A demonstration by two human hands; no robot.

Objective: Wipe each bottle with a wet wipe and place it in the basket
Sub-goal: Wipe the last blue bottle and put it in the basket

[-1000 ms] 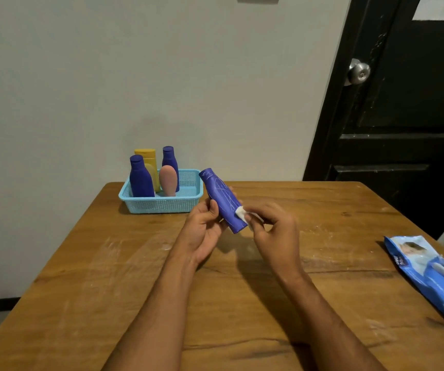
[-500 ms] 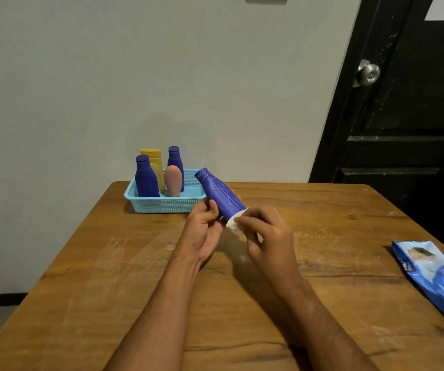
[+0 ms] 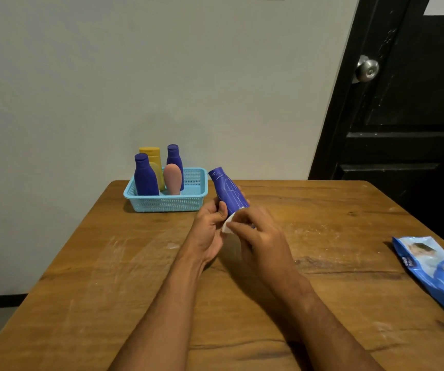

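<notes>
Centre frame: left hand (image 3: 210, 231) grips the blue bottle (image 3: 228, 192) low on its body, cap tilted toward upper left, leaving its side exposed. Right hand (image 3: 258, 236), fingers pinching the white wet wipe (image 3: 228, 226), rubs near its base. Basket (image 3: 167, 203), upper-left counter (image 3: 108, 263), holds four upright bottles; wipe pack (image 3: 437, 271) lies right.

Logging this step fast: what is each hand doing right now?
Left hand: holding the blue bottle, tilted above the table.
Right hand: pinching the white wet wipe against the bottle's lower end.
</notes>
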